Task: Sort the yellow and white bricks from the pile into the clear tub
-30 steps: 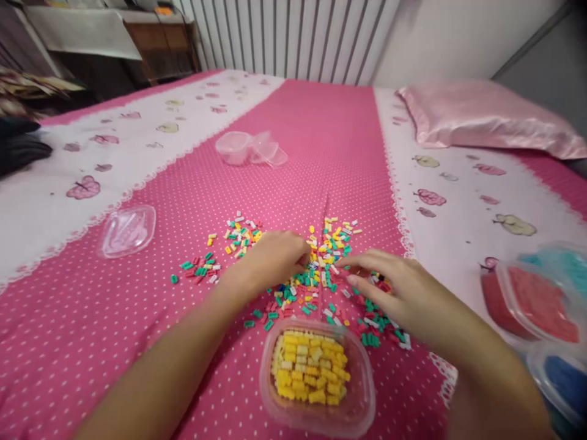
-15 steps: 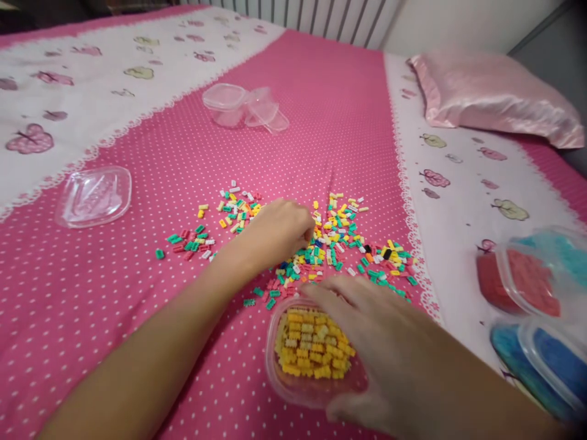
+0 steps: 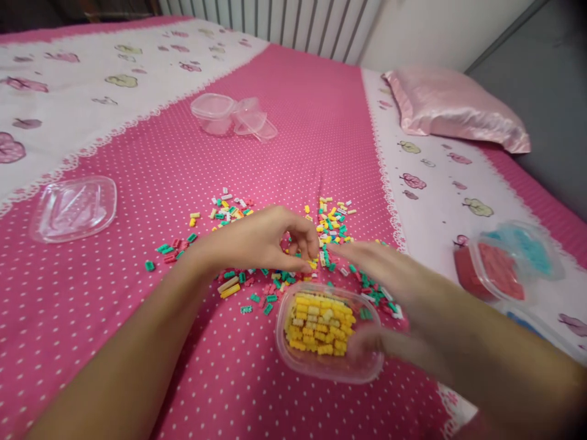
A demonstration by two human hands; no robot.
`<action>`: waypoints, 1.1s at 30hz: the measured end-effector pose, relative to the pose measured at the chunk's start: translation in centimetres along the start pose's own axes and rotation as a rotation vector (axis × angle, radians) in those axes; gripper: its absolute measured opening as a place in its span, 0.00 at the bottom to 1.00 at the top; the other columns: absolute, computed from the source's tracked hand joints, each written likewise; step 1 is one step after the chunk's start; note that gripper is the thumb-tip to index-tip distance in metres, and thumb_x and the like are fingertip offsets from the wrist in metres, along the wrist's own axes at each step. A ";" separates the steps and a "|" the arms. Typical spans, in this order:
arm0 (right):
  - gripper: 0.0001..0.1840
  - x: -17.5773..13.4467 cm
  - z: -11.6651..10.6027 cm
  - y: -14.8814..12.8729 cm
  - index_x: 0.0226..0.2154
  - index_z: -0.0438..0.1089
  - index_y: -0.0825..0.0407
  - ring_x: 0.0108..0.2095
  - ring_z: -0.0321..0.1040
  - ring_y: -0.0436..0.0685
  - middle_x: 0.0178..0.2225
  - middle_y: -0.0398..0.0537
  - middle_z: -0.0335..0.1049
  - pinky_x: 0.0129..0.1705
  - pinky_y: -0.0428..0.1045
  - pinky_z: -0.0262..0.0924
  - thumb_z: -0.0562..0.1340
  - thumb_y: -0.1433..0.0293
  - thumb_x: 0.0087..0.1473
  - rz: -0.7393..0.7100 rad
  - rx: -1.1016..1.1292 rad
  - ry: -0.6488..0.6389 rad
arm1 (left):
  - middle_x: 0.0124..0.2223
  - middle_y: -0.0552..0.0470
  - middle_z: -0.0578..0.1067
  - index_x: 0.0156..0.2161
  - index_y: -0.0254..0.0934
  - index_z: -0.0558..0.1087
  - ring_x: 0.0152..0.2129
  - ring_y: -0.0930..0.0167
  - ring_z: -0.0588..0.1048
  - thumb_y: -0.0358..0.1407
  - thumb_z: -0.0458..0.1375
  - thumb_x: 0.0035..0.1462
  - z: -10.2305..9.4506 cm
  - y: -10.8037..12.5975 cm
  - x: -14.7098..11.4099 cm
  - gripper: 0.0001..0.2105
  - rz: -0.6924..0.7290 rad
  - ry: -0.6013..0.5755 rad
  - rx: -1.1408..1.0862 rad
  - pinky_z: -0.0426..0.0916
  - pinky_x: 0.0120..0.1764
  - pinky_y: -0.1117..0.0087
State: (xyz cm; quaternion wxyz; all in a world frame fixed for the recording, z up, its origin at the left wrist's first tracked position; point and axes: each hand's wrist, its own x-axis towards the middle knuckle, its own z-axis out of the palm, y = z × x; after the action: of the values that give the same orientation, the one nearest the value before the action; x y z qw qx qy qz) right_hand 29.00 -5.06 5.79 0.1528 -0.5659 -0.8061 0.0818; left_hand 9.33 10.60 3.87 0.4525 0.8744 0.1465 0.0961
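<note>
While a pink polka-dot bedsheet [image 3: 220,391] is spreading beneath everything, a clear plastic tub [image 3: 321,368] is sitting on its near middle, with yellow toy bricks [image 3: 321,324] crowding inside. Over the tub's right side, the right hand [image 3: 398,287] is hanging blurred and unclenched, its thumb crossing above the tub and its fingers stretching out beyond the far right corner, leaving a wide gap between. Past the right forearm, a tub with blue contents [image 3: 525,324] is partly showing. Left of the yellow bricks, two longer bricks [image 3: 230,291], one yellow and one cream, are lying side by side near the left wrist.

Just farther, the left hand [image 3: 257,241] is arching low over the scatter with its fingers curling and its thumb reaching beside small yellow pieces; the fingertips are partly hidden, so I cannot tell whether they are gripping a brick. Around and between both hands, small loose bricks [image 3: 332,232] in green, red, yellow and white are lying in a wide scatter, some straying left.

On the right, a red tub [image 3: 472,278] is standing on the white printed strip, a teal tub [image 3: 534,250] showing just behind. Across on the left, a clear lid [image 3: 76,211] is lying flat. Farther, clear containers [image 3: 213,113] are clustering, and a pink satin pillow [image 3: 458,101] is resting at the far right. Behind the bed, a striped panel [image 3: 275,27] is rising.
</note>
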 end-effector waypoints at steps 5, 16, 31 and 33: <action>0.09 1.6 -0.7 -0.5 0.40 0.71 0.47 0.36 0.75 0.54 0.37 0.42 0.77 0.36 0.49 0.65 0.64 0.76 0.57 0.093 0.069 0.107 | 0.34 0.53 0.81 0.41 0.38 0.67 0.32 0.72 0.80 0.32 0.65 0.55 0.6 1.0 -0.2 0.12 -0.078 -0.081 -0.365 0.72 0.34 0.74; 0.09 0.7 -0.5 -2.9 0.33 0.72 0.45 0.23 0.71 0.57 0.27 0.46 0.76 0.21 0.51 0.55 0.56 0.69 0.61 -0.021 -0.233 0.090 | 0.31 0.56 0.81 0.40 0.41 0.63 0.30 0.71 0.81 0.29 0.62 0.58 1.3 0.8 -0.2 0.11 -0.005 -0.198 -0.497 0.70 0.29 0.76; 0.07 0.7 2.9 -4.8 0.26 0.72 0.46 0.19 0.72 0.60 0.24 0.44 0.76 0.20 0.51 0.52 0.64 0.76 0.43 0.002 -0.363 -0.037 | 0.28 0.57 0.78 0.36 0.37 0.68 0.25 0.75 0.76 0.33 0.63 0.54 -0.5 -2.5 -0.8 0.08 -0.035 0.154 -0.122 0.63 0.26 0.78; 0.08 1.0 3.5 -5.3 0.24 0.71 0.46 0.21 0.72 0.61 0.23 0.44 0.75 0.25 0.52 0.53 0.64 0.77 0.41 0.047 -0.404 -0.006 | 0.28 0.56 0.78 0.36 0.36 0.69 0.25 0.75 0.76 0.32 0.64 0.53 -0.3 -2.8 -0.7 0.07 -0.025 0.158 -0.069 0.63 0.26 0.77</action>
State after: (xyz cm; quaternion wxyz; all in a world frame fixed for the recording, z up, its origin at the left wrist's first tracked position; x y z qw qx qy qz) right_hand 22.81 -5.76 4.25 0.0316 -0.6036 -0.7930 -0.0764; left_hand 8.11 12.14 1.76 0.4704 0.8461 0.1892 0.1642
